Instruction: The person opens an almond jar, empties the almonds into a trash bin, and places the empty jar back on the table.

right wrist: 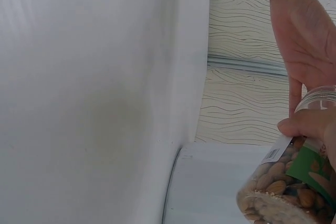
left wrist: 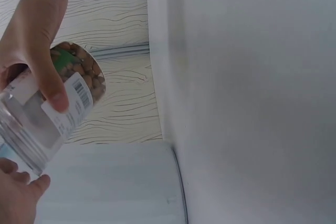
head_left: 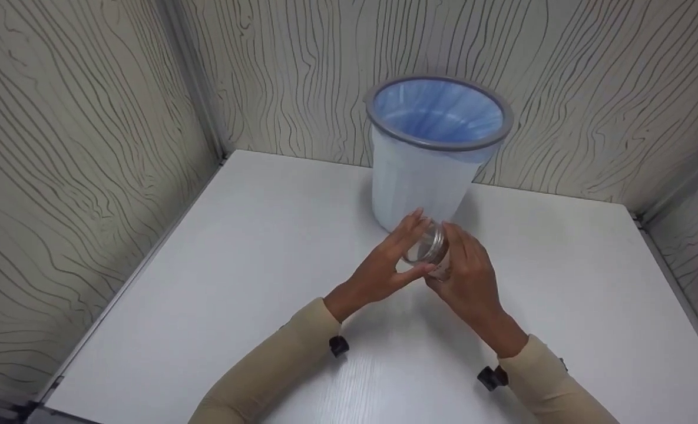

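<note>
No words or numbers can be read. The jar (left wrist: 41,124), left in the left-wrist view, carries a white label (left wrist: 73,111) with a barcode (left wrist: 81,93). Its green label (right wrist: 308,174), lower right in the right-wrist view, shows no legible lettering.

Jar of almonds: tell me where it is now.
In the head view, the jar is just right of centre, in front of the bin, in the right hand with the left hand at its rim.

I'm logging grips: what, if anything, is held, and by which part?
A jar of almonds, round its body, by the right hand; whether the left hand grips its top cannot be told.
</note>
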A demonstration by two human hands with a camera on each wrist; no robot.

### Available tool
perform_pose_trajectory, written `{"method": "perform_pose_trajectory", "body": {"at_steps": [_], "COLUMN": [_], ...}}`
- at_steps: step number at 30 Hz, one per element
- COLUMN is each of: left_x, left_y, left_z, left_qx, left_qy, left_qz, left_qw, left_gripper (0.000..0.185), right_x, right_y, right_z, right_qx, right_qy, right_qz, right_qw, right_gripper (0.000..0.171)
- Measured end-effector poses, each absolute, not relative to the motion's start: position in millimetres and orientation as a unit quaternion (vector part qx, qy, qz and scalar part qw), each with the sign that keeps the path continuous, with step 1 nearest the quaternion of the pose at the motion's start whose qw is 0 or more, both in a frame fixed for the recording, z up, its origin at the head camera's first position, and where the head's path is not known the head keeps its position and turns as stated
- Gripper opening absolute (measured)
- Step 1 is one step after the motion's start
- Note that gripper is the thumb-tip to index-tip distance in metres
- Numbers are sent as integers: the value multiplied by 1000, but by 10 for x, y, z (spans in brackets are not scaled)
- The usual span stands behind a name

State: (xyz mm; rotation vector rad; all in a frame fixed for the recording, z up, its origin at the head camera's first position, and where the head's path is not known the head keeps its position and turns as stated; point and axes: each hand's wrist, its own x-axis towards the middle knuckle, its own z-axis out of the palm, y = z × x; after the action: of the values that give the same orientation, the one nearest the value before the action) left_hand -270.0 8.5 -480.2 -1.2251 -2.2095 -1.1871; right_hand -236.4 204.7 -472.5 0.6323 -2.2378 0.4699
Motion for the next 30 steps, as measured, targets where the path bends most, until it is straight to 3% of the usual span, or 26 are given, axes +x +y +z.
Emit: {"method": "perform_pose_trajectory", "body": {"at_steps": [9,30], "left_x": [-2886,-2801], "left_y": [22,56], "left_z": [-4868,-4887], "left_qx": [-506,-463], "left_qy": [-744,-762], "left_qz": [-409,-416], "left_qw": [155,175], "left_gripper": [79,74], "right_x": [-2355,-2351], "right_y": [2035,2015], "right_z": [-4730,-4719], "right_qx": [245,241], "right_qy": [-877,-881], "right_qz": [203,193], "right_qw": [361,360], "right_gripper": [100,98]}}
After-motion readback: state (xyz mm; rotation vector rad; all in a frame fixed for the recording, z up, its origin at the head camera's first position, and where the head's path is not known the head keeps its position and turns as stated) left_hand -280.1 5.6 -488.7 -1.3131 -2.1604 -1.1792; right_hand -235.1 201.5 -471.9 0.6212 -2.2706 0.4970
